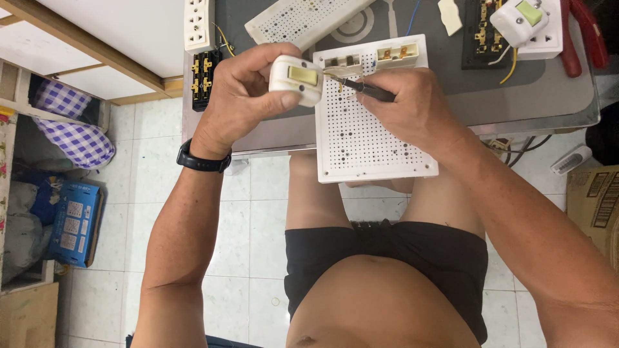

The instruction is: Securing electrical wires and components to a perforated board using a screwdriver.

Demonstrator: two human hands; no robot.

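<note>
1. Above the near edge of the desk (567, 103), the left hand (242, 96) holds a small white switch block (296, 78) with a pale yellowish rocker, fingers wrapped round its body and pressed together, thumb across the near side.
2. The right hand (412, 109) has its fingers pinching a thin dark screwdriver (364, 89), whose tip points left to the switch block's right side, touching or just short of it; which cannot be told.
3. To do this well, I judge the block should be kept steady in the left grip and the driver held in line with the screw, with light pressure so the tip does not slip toward the thumb.
4. Beneath both hands lies a white perforated board (371, 138), overhanging the desk's near edge above the person's lap; two brass-contact fittings (374, 57) sit at its far edge.
5. Farther off on the grey desk are a second perforated board (296, 19), a white socket strip (198, 22) at far left, a black block with brass contacts (205, 77) below it, another white switch with a green rocker (525, 19) at far right, and red-handled pliers (580, 38).
6. The floor (161, 135) is pale tile. At left stand a blue box (76, 222) and purple checked cloth (71, 122); a cardboard carton (596, 200) is at right.
</note>
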